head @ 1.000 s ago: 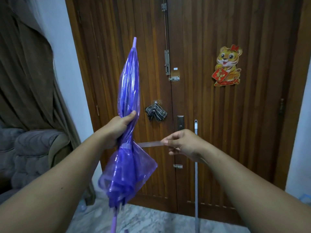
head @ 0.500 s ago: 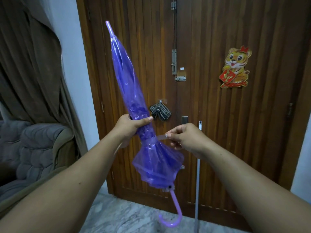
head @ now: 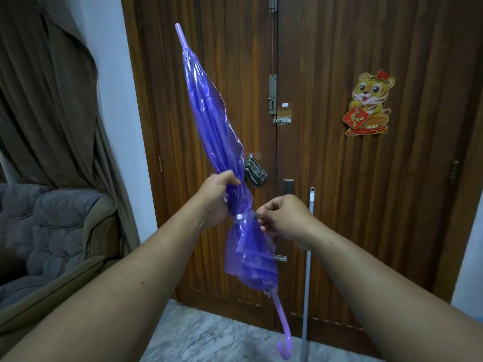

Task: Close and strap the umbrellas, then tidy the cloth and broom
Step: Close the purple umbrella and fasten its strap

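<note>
The left hand (head: 218, 198) was wrapped around the folded canopy of the purple umbrella (head: 211, 118), thumb across the near side, fingers curled behind the plastic and mostly hidden. It gripped just above the strap (head: 244, 218), which encircled the gathered canopy and carried a white snap button (head: 239, 217) facing the person. The right hand (head: 281, 215) was held just beside the strap on the opposite side, its fingers (head: 264, 214) curled and pinching the strap's end against the canopy; the exact contact point could not be made out.

The umbrella was held in the air, tilted, with its tip (head: 180, 33) pointing up and to the left and its hooked handle (head: 283, 333) hanging low near the floor (head: 209, 335). Below the strap the canopy flared out in loose folds.

Behind the umbrella stood a dark wooden double door (head: 339, 178). A checked cloth (head: 254, 173) hung from a hook on the left leaf, partly hidden by the canopy. The grey broom handle (head: 308, 257) leaned upright against the right leaf, just beside the right forearm; its head was out of view. A tiger decoration (head: 368, 103) was fixed higher on the right leaf. To the left were a brown curtain (head: 52, 100) and a grey padded armchair (head: 52, 231).
</note>
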